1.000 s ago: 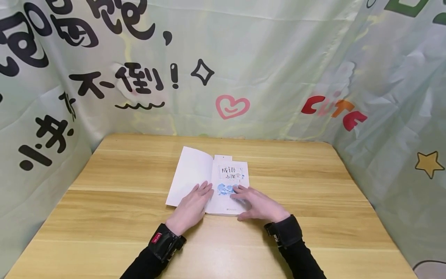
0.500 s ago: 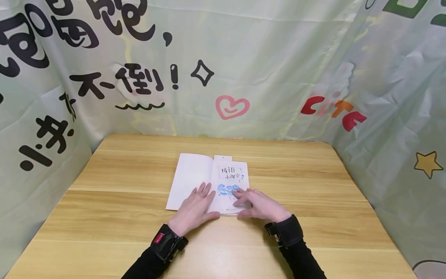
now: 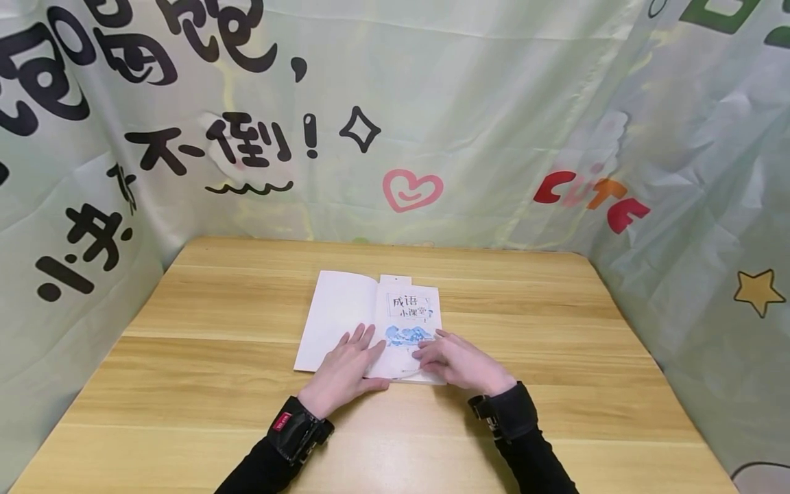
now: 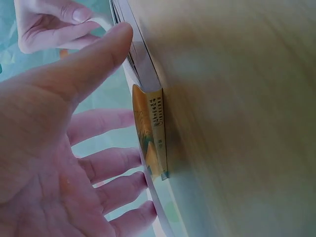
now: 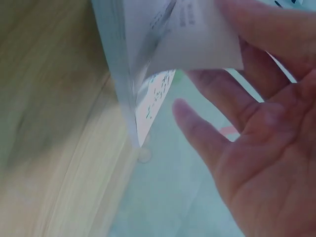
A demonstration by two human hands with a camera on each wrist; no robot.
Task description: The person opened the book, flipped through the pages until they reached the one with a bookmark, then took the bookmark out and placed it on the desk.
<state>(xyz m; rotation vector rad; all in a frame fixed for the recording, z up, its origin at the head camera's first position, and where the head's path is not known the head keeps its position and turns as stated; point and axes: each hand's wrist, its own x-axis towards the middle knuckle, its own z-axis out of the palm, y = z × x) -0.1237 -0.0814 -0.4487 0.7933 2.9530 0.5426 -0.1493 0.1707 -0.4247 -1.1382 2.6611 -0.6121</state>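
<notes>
An open book [image 3: 404, 357] lies on the table, its title page printed with black characters and a blue picture. My left hand [image 3: 345, 367] rests with spread, straight fingers on the blank left side, the thumb along the bottom edge near the fold. At the lower right corner, my right hand [image 3: 463, 360] pinches a page [image 5: 207, 47] between thumb and fingers. That page curls up off the ones below, and print shows on its underside in the right wrist view. The left wrist view shows the orange cover and printed spine [image 4: 157, 128].
A white card-like tab [image 3: 395, 280] sticks out past the book's top edge. The wooden table [image 3: 524, 315] reaches back to a pale curtain [image 3: 481, 123] with printed writing, a pink heart and a star. Similar curtain hangs at both sides.
My left hand has shifted slightly and its thumb has come out to the fold, while the left side has settled flatter. My right fingers have drawn together and lifted the page's corner.
</notes>
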